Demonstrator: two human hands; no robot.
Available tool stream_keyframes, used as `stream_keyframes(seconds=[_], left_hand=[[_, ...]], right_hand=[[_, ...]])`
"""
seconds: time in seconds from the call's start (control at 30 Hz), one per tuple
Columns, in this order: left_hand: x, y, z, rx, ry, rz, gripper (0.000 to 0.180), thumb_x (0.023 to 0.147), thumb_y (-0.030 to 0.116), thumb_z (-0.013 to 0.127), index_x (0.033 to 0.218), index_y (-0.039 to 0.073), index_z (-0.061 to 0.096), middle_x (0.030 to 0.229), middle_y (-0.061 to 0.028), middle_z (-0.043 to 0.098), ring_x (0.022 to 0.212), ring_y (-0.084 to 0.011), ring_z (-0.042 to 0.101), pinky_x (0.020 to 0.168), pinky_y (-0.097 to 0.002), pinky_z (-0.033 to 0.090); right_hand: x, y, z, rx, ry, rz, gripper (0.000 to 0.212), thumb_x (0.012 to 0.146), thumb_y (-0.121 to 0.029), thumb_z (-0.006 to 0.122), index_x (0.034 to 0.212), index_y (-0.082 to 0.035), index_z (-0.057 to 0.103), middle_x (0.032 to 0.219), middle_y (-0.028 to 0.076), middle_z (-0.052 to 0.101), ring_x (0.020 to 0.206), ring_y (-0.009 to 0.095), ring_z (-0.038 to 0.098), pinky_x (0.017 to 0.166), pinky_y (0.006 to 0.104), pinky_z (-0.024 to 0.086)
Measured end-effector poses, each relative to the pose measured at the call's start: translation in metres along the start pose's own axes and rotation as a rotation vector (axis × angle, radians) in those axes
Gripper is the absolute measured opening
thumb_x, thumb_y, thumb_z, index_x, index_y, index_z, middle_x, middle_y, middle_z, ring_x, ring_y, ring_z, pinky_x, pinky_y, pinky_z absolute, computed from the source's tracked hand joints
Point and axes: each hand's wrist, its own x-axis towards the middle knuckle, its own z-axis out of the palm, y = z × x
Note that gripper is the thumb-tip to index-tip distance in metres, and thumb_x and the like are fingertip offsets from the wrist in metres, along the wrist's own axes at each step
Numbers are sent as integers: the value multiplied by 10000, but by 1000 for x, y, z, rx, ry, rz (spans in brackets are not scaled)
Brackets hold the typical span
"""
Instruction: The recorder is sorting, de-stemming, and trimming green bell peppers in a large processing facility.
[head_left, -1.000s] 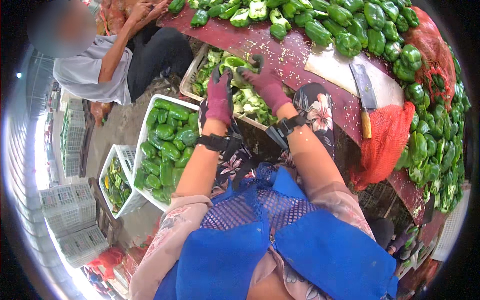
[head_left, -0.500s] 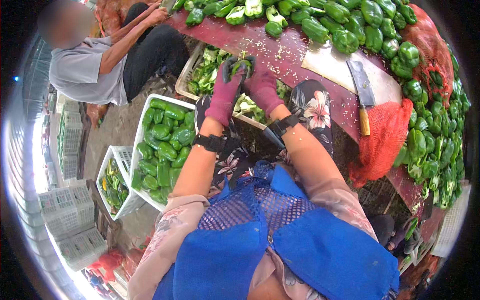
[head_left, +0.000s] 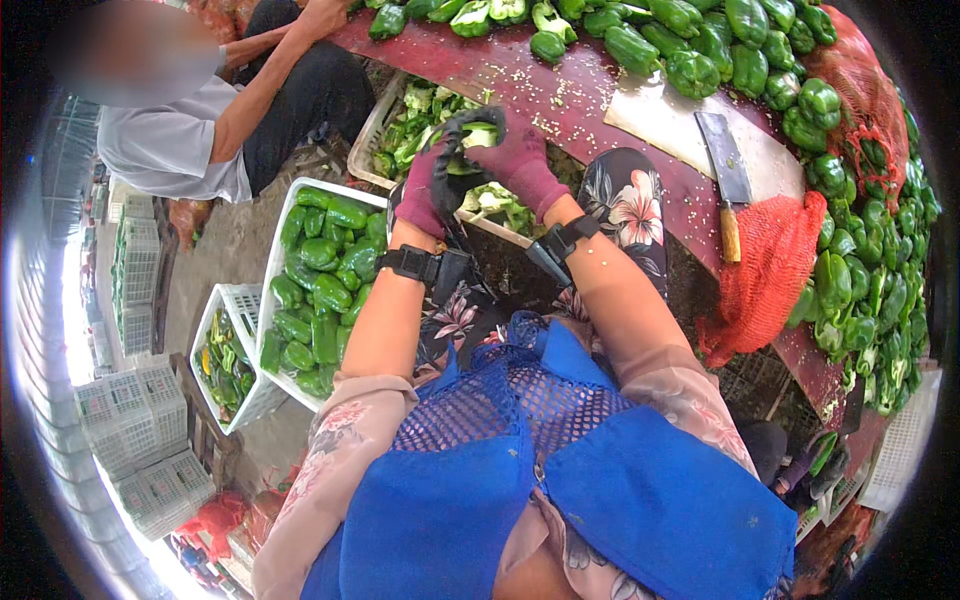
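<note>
When compared with the view half a second ago, the grip on the green bell pepper [head_left: 480,134] is seen to have shifted: pale inner flesh is now presented upward, where dark skin was shown between the gloves. From this, the pepper is judged to have been turned or opened, with handling not yet complete.

The pepper is located between the two hands, above the crate [head_left: 362,165] of cut pepper pieces [head_left: 415,125]. By the left hand [head_left: 436,178], in a magenta glove with black palm, the pepper is clamped, the black fingers being curled over its far side. By the right hand [head_left: 518,168], the pepper is touched from the opposite side; its fingers are partly hidden, so whether they are closed cannot be told.

Beyond the hands, the red table [head_left: 420,45] is strewn with pale seeds. To the right of the right hand, the cleaver [head_left: 725,165] is rested on a white board [head_left: 650,115], ungripped. To the left of the left hand and nearer the body, whole green peppers [head_left: 320,250] are held in a white crate [head_left: 345,194].
</note>
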Motion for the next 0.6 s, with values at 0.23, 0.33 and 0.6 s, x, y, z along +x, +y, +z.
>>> stream_keyframes(seconds=[0.23,0.33,0.6], left_hand=[[9,-21,-16,-197,122,-72,295,929,171,478,1191,47,531,1065,-60,592,882,-131,577,797,-275,485],[20,-29,-17,-9,243,64,300,910,152,496,1184,39,546,1125,-47,578,942,-129,549,846,-267,440],[15,-22,16,233,194,276,359,902,114,537,1250,34,501,1228,-74,542,1110,-140,490,955,-272,377]], right_hand=[[-2,6,11,93,-82,47,705,584,-325,751,1188,-59,502,1082,200,607,992,335,594,861,390,467],[2,12,19,156,-30,173,735,596,-351,757,1208,-47,488,1095,204,603,1002,334,593,868,393,460],[6,36,23,653,-27,389,572,698,-208,729,1176,0,493,1041,136,616,891,196,591,762,325,489]])
